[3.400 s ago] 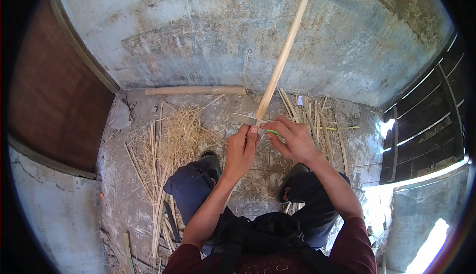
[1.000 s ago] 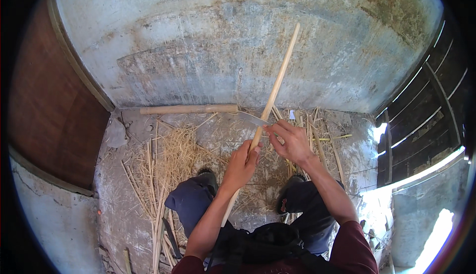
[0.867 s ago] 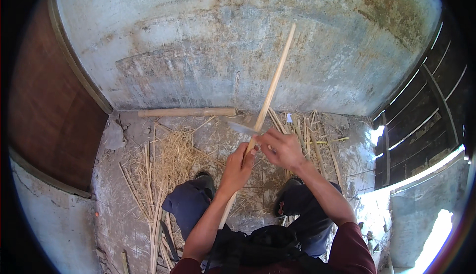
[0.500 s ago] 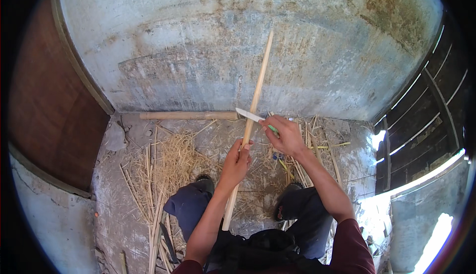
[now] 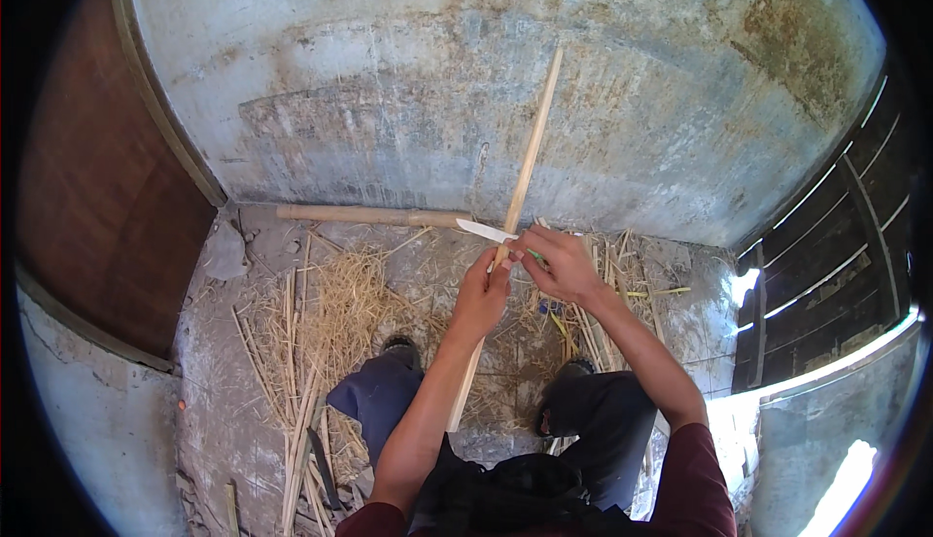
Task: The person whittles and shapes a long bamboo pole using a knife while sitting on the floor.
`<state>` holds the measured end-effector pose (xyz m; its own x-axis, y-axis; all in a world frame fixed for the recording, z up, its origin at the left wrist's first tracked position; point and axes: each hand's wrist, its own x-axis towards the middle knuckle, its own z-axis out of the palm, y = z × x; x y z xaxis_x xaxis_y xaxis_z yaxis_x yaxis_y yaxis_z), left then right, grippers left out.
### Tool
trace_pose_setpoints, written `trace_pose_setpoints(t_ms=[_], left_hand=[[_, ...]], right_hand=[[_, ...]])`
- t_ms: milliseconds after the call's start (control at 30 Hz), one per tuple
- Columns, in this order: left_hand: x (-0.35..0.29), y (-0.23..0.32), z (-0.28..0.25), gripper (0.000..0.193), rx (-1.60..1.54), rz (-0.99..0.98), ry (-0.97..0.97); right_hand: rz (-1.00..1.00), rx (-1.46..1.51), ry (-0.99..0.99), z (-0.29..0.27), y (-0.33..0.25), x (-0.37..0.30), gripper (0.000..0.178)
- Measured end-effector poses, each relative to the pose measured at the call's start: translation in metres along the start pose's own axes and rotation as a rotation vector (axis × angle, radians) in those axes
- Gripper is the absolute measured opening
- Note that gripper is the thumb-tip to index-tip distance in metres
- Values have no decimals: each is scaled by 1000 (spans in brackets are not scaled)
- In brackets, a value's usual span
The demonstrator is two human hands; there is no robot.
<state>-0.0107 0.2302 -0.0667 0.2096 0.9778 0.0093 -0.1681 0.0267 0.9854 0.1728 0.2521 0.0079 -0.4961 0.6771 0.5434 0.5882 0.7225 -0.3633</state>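
A long, pale strip of split bamboo (image 5: 535, 148) slants up and away from between my legs toward the wall. My left hand (image 5: 483, 296) is closed around it at about its middle. Gripped in my right hand (image 5: 561, 265) is a knife (image 5: 483, 231) with a light blade and a green handle mostly hidden by the fingers. The blade lies across the strip just above my left hand, its tip pointing left. Both hands are close together.
Straw-like shavings (image 5: 340, 318) and thin split strips (image 5: 296, 411) cover the floor on the left, with more strips (image 5: 607, 265) on the right. A bamboo pole (image 5: 369, 215) lies along the foot of the stained wall (image 5: 389, 90). Dark wooden slats (image 5: 826, 255) stand at right.
My left hand has moved up the strip, closer to the knife. The knife now lies nearer to that hand, and the strip leans slightly more to the right.
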Motion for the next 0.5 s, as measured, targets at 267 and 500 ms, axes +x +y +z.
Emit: trace_pose_setpoints(t_ms=[267,500], left_hand=[[-13,22,11,27,350,124,137],[-7,16,14,26,350,102,137]], right_hand=[[-3,-59,-108,-20,29,16,20],[15,-59,-68,-19,36,23,20]])
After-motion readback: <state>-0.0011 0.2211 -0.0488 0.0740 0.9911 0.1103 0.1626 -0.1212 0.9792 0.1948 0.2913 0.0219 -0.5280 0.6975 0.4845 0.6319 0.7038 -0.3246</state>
